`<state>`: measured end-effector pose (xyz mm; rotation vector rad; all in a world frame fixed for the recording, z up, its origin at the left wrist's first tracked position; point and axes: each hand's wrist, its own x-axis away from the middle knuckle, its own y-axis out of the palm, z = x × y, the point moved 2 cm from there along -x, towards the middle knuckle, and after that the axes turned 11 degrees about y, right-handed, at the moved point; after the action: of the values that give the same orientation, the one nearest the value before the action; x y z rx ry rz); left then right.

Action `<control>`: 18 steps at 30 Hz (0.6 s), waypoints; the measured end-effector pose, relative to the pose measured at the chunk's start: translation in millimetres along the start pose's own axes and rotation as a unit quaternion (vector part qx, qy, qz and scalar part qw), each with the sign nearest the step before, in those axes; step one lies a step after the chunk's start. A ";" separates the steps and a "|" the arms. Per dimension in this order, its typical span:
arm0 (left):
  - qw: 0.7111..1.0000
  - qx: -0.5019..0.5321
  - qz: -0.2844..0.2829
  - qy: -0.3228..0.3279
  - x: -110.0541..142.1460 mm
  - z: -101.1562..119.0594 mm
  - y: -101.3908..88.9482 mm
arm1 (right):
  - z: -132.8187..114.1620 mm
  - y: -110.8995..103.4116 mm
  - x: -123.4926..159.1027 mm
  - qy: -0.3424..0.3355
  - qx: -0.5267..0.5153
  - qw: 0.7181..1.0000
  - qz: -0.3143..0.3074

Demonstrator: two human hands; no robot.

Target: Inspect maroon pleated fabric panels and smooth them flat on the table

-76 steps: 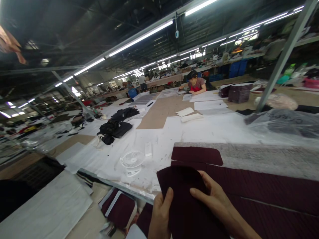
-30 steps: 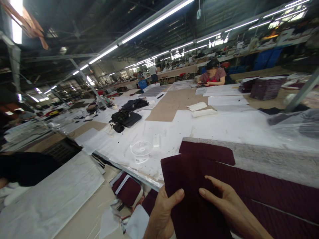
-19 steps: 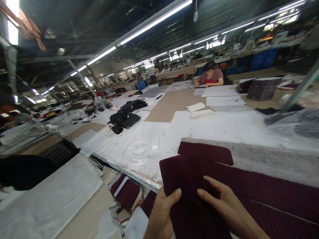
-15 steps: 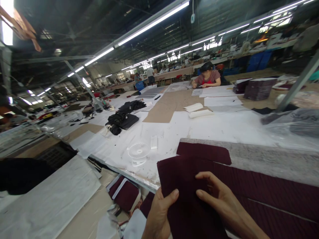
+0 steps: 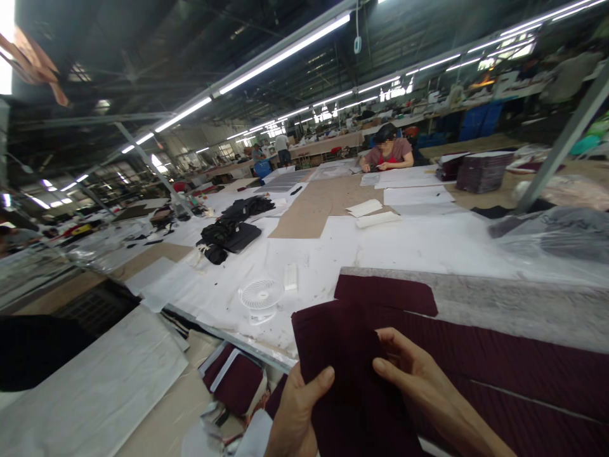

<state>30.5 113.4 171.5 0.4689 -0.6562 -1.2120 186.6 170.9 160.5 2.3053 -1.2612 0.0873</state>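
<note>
A dark maroon fabric piece is held up in front of me over the near edge of the table. My left hand grips its left edge, thumb flat on the front and the other fingers hidden behind. At the right edge, my right hand has its thumb against the cloth, and its index finger curls at the border. Beyond and to the right, more maroon fabric panels lie flat on a grey sheet.
A white clip fan stands on the white-covered table. Black garments are piled farther back. Folded maroon pieces sit below the table edge. A co-worker leans over the far side, near stacked dark bundles. A metal post rises at right.
My right hand has closed in on the right edge of the maroon piece, its index finger now at the border. The view has shifted slightly; the left hand keeps its hold.
</note>
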 end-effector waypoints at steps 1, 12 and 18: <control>1.000 -0.001 0.002 0.004 -0.5 0.7 -0.2 | 0.5 2.3 0.1 0.009 -0.001 1.000 0.000; 1.000 -0.009 -0.007 0.015 -1.2 7.2 3.5 | 9.3 7.9 -8.1 0.035 -0.002 0.999 0.029; 1.000 -0.010 0.013 0.015 -1.4 6.0 1.6 | 8.1 11.0 -8.0 0.026 0.027 0.999 0.037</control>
<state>27.2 115.3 176.6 0.4612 -0.6220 -1.1839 171.8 168.5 155.6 2.2860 -1.3320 0.2086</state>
